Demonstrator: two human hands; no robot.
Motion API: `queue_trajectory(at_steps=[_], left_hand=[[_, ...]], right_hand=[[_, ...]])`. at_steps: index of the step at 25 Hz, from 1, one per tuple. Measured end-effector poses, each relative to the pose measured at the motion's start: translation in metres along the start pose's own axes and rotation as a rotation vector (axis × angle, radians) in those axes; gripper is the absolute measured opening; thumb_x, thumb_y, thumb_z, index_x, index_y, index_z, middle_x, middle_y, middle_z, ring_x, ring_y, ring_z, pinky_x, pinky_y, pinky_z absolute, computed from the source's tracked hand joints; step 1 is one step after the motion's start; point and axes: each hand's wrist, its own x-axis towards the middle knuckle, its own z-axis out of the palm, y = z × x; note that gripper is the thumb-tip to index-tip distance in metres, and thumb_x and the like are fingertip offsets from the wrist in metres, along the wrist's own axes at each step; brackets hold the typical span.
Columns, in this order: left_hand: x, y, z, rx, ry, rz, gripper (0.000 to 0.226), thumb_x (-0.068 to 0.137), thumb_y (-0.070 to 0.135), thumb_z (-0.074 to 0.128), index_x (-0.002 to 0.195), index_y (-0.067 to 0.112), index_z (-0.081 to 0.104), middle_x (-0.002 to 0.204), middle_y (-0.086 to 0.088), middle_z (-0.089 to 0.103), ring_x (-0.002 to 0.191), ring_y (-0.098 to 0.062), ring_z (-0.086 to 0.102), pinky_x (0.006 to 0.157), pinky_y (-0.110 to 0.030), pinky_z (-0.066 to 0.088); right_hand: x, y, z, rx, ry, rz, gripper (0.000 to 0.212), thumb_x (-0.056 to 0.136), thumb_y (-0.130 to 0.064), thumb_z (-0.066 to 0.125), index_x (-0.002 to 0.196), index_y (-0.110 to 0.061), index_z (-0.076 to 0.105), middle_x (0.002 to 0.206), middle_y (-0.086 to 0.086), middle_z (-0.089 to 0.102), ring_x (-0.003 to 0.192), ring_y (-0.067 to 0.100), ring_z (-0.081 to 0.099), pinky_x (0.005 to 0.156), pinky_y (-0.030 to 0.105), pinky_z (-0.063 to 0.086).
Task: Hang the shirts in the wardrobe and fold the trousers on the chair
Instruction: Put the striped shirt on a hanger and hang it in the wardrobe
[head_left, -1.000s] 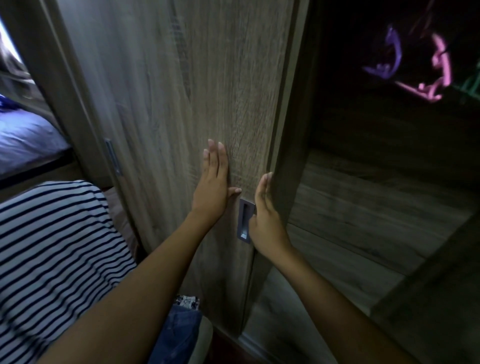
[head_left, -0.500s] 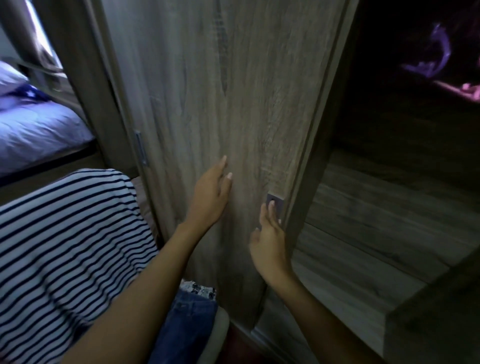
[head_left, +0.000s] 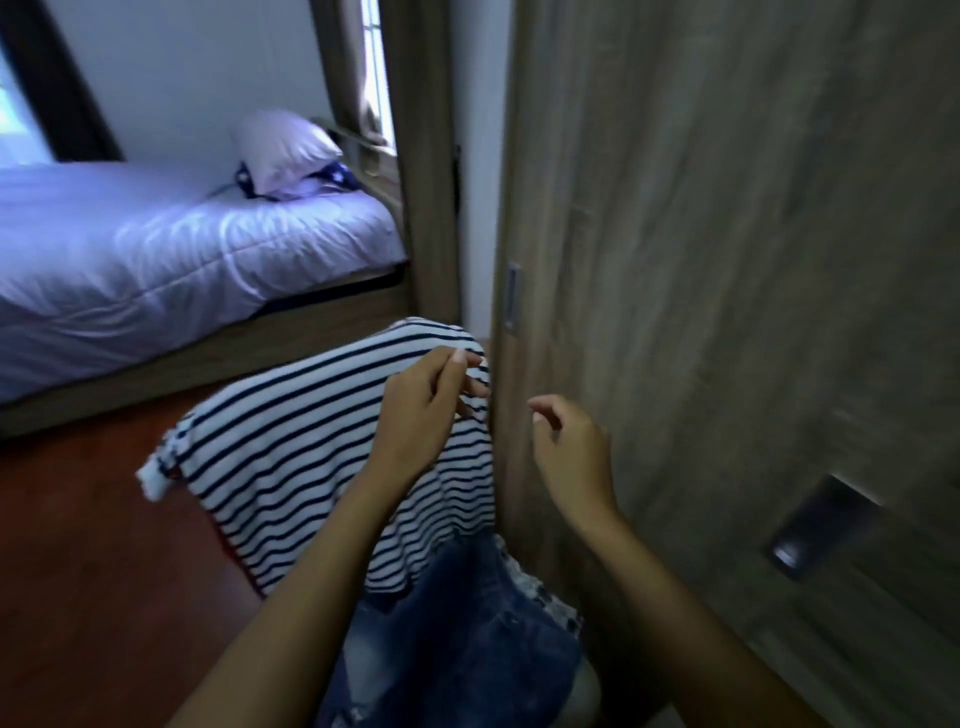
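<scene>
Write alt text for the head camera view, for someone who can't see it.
A person's left grip pinches the top of a navy-and-white striped shirt draped above blue denim trousers, while the right grip hovers with relaxed fingers beside a wood-grain wardrobe door. A bed with pale sheets and a pillow lies behind on the left.

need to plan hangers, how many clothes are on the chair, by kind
striped shirt: 1
denim trousers: 1
patterned fabric at the trousers' edge, kind unclear: 1
total: 3, if the patterned piece is a separate item
</scene>
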Motion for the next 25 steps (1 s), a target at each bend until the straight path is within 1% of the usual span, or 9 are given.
queue_trajectory(at_steps=[4, 9, 13, 15, 16, 19, 21, 23, 25], left_hand=[[0.020, -0.030, -0.052, 0.079, 0.137, -0.098, 0.030, 0.101, 0.026, 0.039, 0.098, 0.014, 0.067, 0.079, 0.000, 0.072, 0.064, -0.008, 0.065, 0.057, -0.013, 0.046], [0.047, -0.068, -0.090, 0.223, 0.244, -0.179, 0.027, 0.100, 0.024, 0.042, 0.095, 0.015, 0.067, 0.081, 0.004, 0.072, 0.070, -0.002, 0.065, 0.058, -0.010, 0.046], [0.065, -0.105, -0.102, 0.377, 0.306, -0.235, 0.024, 0.098, 0.027, 0.045, 0.092, 0.020, 0.067, 0.080, 0.010, 0.071, 0.071, -0.007, 0.065, 0.069, -0.033, 0.055], [0.069, -0.121, -0.106, 0.495, 0.335, -0.268, 0.020, 0.096, 0.026, 0.048, 0.092, 0.020, 0.067, 0.085, 0.007, 0.070, 0.079, -0.013, 0.064, 0.074, -0.036, 0.053], [0.069, -0.129, -0.107, 0.575, 0.344, -0.295, 0.018, 0.095, 0.024, 0.049, 0.094, 0.019, 0.066, 0.092, 0.003, 0.069, 0.086, -0.016, 0.062, 0.077, -0.037, 0.051], [0.065, -0.151, -0.115, 0.884, 0.351, -0.475, 0.027, 0.092, 0.027, 0.052, 0.115, 0.016, 0.061, 0.120, -0.010, 0.057, 0.107, -0.030, 0.050, 0.089, -0.041, 0.041], [0.059, -0.160, -0.122, 0.989, 0.351, -0.668, 0.041, 0.092, 0.036, 0.051, 0.127, 0.015, 0.052, 0.135, -0.016, 0.045, 0.119, -0.038, 0.042, 0.097, -0.048, 0.036], [0.051, -0.166, -0.127, 0.943, 0.334, -0.874, 0.056, 0.092, 0.048, 0.045, 0.137, 0.015, 0.039, 0.146, -0.021, 0.030, 0.129, -0.043, 0.032, 0.104, -0.054, 0.030], [0.044, -0.171, -0.130, 0.844, 0.347, -0.986, 0.063, 0.093, 0.054, 0.040, 0.142, 0.015, 0.030, 0.147, -0.025, 0.024, 0.133, -0.044, 0.026, 0.105, -0.057, 0.026]], right_hand=[[0.044, -0.016, 0.051, 0.087, -0.109, -0.060, 0.020, 0.093, -0.013, 0.051, 0.105, -0.013, 0.067, 0.100, 0.000, 0.067, 0.091, 0.011, 0.059, 0.071, 0.014, 0.041], [0.102, -0.026, 0.107, 0.077, -0.178, -0.147, 0.021, 0.093, -0.015, 0.052, 0.107, -0.013, 0.067, 0.104, 0.001, 0.068, 0.097, 0.014, 0.060, 0.082, 0.024, 0.045], [0.144, -0.019, 0.145, 0.002, -0.253, -0.075, 0.020, 0.092, -0.018, 0.054, 0.105, -0.012, 0.068, 0.106, 0.003, 0.067, 0.092, 0.012, 0.057, 0.075, 0.018, 0.036], [0.155, -0.011, 0.160, -0.050, -0.290, 0.001, 0.021, 0.091, -0.022, 0.055, 0.108, -0.013, 0.064, 0.112, 0.004, 0.064, 0.091, 0.012, 0.055, 0.075, 0.021, 0.037], [0.161, -0.007, 0.167, -0.076, -0.305, 0.038, 0.024, 0.091, -0.025, 0.056, 0.112, -0.014, 0.061, 0.119, 0.004, 0.060, 0.096, 0.014, 0.055, 0.077, 0.023, 0.039], [0.175, -0.001, 0.179, -0.132, -0.359, 0.162, 0.043, 0.091, -0.028, 0.057, 0.130, -0.015, 0.045, 0.138, 0.004, 0.041, 0.116, 0.023, 0.049, 0.089, 0.034, 0.041], [0.183, 0.003, 0.186, -0.114, -0.382, 0.220, 0.046, 0.091, -0.027, 0.058, 0.131, -0.014, 0.042, 0.139, 0.005, 0.039, 0.118, 0.025, 0.048, 0.092, 0.037, 0.042], [0.189, 0.011, 0.197, -0.096, -0.383, 0.224, 0.036, 0.091, -0.025, 0.059, 0.123, -0.012, 0.048, 0.130, 0.005, 0.046, 0.112, 0.023, 0.051, 0.089, 0.035, 0.043], [0.192, 0.018, 0.204, -0.081, -0.348, 0.216, 0.019, 0.090, -0.023, 0.058, 0.105, -0.012, 0.055, 0.113, 0.004, 0.054, 0.101, 0.022, 0.055, 0.080, 0.032, 0.044]])
